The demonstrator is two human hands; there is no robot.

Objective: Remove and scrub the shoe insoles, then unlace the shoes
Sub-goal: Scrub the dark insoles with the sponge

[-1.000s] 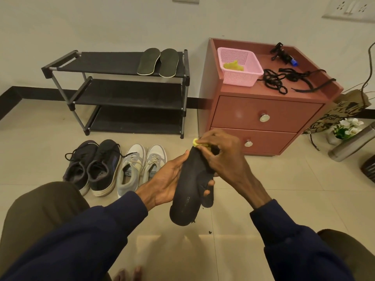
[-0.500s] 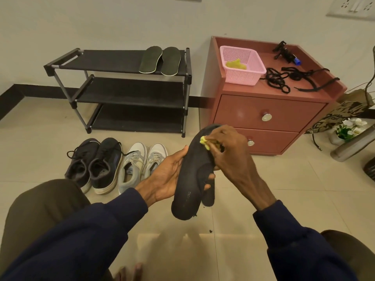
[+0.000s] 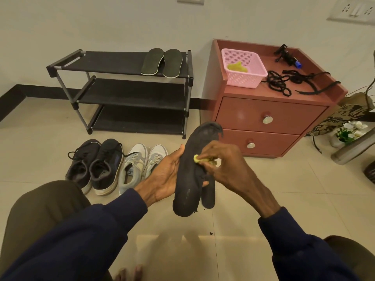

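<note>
Insole point(image 3: 188, 179) in left hand point(image 3: 166, 175) (right hand point(image 3: 227, 169) pinches scrubber point(image 3: 197, 158)).

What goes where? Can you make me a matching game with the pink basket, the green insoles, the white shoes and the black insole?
Things:
1. pink basket
2. green insoles
3. white shoes
4. black insole

Places:
A. on the floor
B. held in the left hand
C. on top of the red cabinet
D. on the top shelf of the black rack

Pairs: 1-C, 2-D, 3-A, 4-B.
</note>
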